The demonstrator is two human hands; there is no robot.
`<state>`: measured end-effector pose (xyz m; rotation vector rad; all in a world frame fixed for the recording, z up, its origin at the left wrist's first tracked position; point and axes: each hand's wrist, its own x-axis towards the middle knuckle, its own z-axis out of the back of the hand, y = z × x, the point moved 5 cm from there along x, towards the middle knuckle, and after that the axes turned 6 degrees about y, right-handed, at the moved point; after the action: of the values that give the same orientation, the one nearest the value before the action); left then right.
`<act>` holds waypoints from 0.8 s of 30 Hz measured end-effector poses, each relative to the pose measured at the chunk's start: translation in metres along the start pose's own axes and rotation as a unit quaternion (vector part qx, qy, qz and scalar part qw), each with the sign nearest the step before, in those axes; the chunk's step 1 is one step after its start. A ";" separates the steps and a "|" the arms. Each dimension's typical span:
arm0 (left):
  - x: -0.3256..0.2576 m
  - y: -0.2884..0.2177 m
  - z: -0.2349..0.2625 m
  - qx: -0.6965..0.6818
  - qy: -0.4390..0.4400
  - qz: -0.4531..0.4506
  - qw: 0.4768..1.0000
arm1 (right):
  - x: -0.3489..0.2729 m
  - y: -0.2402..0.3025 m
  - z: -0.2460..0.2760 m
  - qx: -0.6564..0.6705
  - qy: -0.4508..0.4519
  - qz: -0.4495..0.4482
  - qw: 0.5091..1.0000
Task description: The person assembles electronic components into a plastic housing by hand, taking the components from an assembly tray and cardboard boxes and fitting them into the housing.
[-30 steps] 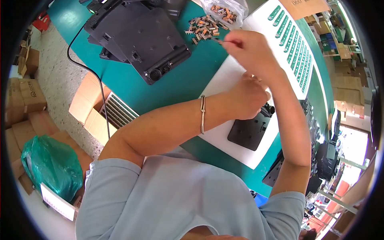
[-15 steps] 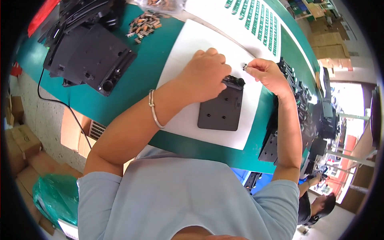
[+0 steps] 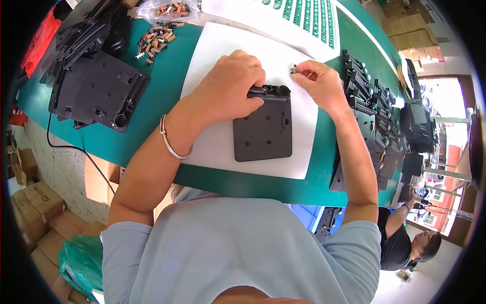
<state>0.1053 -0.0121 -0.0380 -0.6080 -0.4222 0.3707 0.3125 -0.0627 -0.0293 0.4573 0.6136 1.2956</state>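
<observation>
A flat black plastic housing [image 3: 263,133] with a raised bar and round end along its far edge lies on a white foam sheet [image 3: 202,147]. My left hand [image 3: 232,87] is closed on the far left part of that housing, its thumb lying along the bar; the fingers' undersides are hidden. Just beyond the bar's right end, my right hand [image 3: 320,87] pinches a small silvery part [image 3: 293,68] with pins between thumb and fingertips. That part is held apart from the housing, and is too small to name surely.
Small brown-and-metal components [image 3: 156,41] are heaped at the far left, near a clear bag [image 3: 169,10] of more. Black housings stand stacked at left [image 3: 96,91] and in rows at right [image 3: 372,116]. Green circuit boards [image 3: 309,20] lie beyond. Another person [image 3: 405,243] is at right.
The whole view has shifted, with table items now further left. More of the housing's bar shows beside my left hand. My right hand still pinches the small part.
</observation>
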 end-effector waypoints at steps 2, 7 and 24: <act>-0.001 0.001 0.000 -0.006 -0.003 -0.002 1.000 | -0.001 0.012 -0.001 -0.050 -0.033 0.058 0.996; -0.001 0.002 -0.001 0.001 -0.022 -0.013 1.000 | -0.005 0.009 0.004 -0.022 0.049 0.009 0.999; 0.000 0.003 -0.001 0.008 -0.017 -0.017 1.000 | 0.003 -0.013 0.036 0.217 0.051 -0.023 0.975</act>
<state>0.1052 -0.0105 -0.0404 -0.5781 -0.4613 0.3523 0.3458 -0.0623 -0.0109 0.7325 0.9963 1.1444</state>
